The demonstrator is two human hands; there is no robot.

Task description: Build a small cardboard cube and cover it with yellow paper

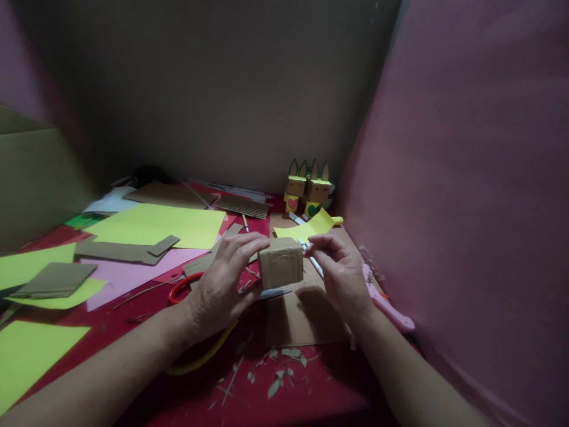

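My left hand (224,284) is closed round the left side of a small cardboard box (281,265), fingers on top and thumb low. It is held above a flat cardboard sheet (288,326). My right hand (340,270) is just right of the box, its fingertips pinched by the box's upper right edge. A small white piece (304,244) shows at those fingertips; what it is I cannot make out. Below the hands lies a white pen (316,265). Under my left hand are scissors (180,289) with a red and yellow handle, their blade showing below the box.
Two cardboard figures with pointed ears (306,188) stand at the back. A curled yellow paper (317,225) lies before them. Yellow sheets (164,224) and cardboard strips spread leftward. Scraps (278,379) litter the red cloth in front. A pink tool (391,308) lies by the right wall.
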